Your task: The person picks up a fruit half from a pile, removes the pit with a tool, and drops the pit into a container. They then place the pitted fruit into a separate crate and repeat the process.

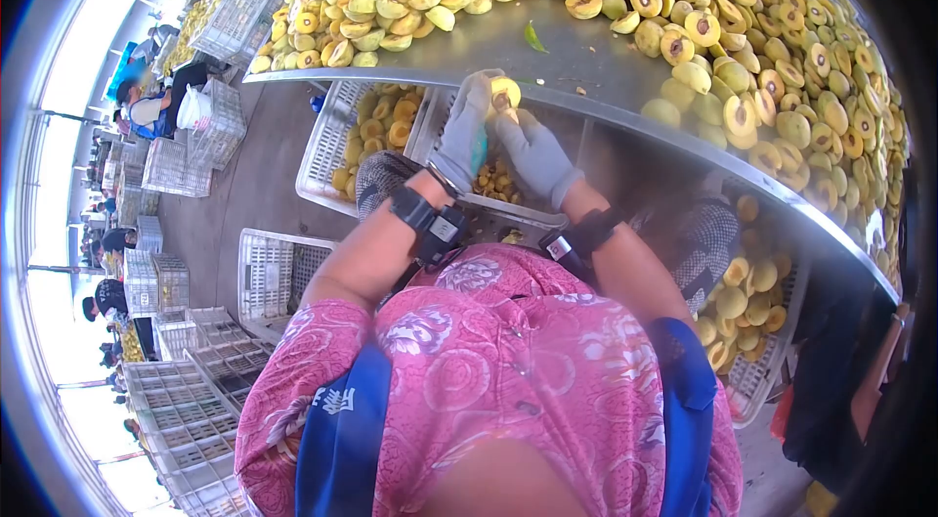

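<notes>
My left hand [461, 131], in a grey glove, is closed around a yellow halved fruit [504, 90] that looks like an apricot, just off the steel table's near edge. Something teal [479, 150] shows against the left palm; I cannot make out what it is. My right hand [536, 153], also gloved, has its fingers bent close together at the fruit's lower side, where a small brown bit shows. What those fingers pinch is hidden. Below both hands a crate [508, 210] holds small brownish pieces, perhaps fruit stones.
Heaps of halved fruit [782, 77] cover much of the steel table [508, 40], which also bears a green leaf [533, 36]. Fruit crates stand at left [318, 160] and right [757, 385]. Another crate [256, 278] and stacked crates [186, 409] are farther left, with people beyond.
</notes>
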`<act>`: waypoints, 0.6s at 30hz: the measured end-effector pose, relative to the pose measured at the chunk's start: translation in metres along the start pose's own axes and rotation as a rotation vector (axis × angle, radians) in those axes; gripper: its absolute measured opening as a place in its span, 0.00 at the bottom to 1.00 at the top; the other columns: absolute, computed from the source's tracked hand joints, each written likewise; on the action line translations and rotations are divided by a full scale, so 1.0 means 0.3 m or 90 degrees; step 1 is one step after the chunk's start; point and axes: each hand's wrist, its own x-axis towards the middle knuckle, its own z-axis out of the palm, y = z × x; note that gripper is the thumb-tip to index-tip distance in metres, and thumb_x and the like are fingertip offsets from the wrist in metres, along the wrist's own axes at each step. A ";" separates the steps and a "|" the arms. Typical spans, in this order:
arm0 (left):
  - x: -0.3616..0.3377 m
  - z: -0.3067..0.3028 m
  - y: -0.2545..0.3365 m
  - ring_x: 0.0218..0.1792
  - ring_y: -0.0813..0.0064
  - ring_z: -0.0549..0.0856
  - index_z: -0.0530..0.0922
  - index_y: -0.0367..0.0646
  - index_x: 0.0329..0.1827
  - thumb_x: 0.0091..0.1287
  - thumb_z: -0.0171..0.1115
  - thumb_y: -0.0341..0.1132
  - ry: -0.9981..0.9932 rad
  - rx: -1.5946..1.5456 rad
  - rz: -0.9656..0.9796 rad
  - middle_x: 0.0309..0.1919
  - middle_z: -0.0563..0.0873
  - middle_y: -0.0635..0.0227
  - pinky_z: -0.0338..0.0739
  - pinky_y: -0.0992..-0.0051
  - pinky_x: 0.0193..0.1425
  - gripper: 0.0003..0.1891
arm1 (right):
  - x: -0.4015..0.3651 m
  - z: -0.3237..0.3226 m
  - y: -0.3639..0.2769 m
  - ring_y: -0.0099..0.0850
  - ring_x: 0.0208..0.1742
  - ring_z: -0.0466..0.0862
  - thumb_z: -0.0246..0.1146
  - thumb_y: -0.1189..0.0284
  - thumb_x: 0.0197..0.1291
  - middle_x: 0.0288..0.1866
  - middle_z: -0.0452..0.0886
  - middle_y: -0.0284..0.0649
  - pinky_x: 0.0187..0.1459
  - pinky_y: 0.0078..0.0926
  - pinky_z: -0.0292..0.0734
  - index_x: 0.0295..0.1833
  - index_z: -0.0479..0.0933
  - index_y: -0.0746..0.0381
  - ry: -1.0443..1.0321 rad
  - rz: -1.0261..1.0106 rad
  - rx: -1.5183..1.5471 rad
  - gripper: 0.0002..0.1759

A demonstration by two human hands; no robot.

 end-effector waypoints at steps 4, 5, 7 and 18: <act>-0.009 0.046 0.023 0.38 0.68 0.84 0.74 0.37 0.51 0.75 0.50 0.57 0.105 -0.038 -0.002 0.42 0.81 0.62 0.82 0.68 0.46 0.27 | 0.005 0.030 0.002 0.31 0.25 0.79 0.50 0.51 0.73 0.28 0.77 0.39 0.27 0.29 0.73 0.51 0.72 0.65 -0.091 0.119 0.226 0.24; 0.003 0.043 0.036 0.37 0.67 0.84 0.74 0.37 0.51 0.75 0.50 0.57 0.107 -0.016 -0.021 0.41 0.82 0.61 0.83 0.68 0.45 0.27 | 0.005 0.017 -0.013 0.26 0.20 0.76 0.50 0.51 0.74 0.25 0.75 0.35 0.21 0.26 0.71 0.49 0.72 0.63 -0.137 0.186 0.296 0.24; 0.037 0.003 0.041 0.35 0.67 0.84 0.76 0.37 0.47 0.75 0.48 0.58 0.074 -0.066 -0.125 0.36 0.82 0.60 0.83 0.68 0.42 0.27 | -0.013 -0.016 -0.082 0.24 0.14 0.71 0.49 0.50 0.74 0.22 0.71 0.32 0.15 0.24 0.65 0.47 0.71 0.61 -0.191 0.241 0.291 0.23; -0.021 0.057 0.086 0.31 0.72 0.82 0.80 0.38 0.37 0.76 0.49 0.54 0.116 -0.054 -0.085 0.34 0.83 0.63 0.83 0.71 0.35 0.25 | -0.025 0.006 -0.060 0.25 0.11 0.70 0.46 0.45 0.73 0.18 0.70 0.33 0.10 0.24 0.63 0.45 0.69 0.59 -0.193 0.220 0.324 0.26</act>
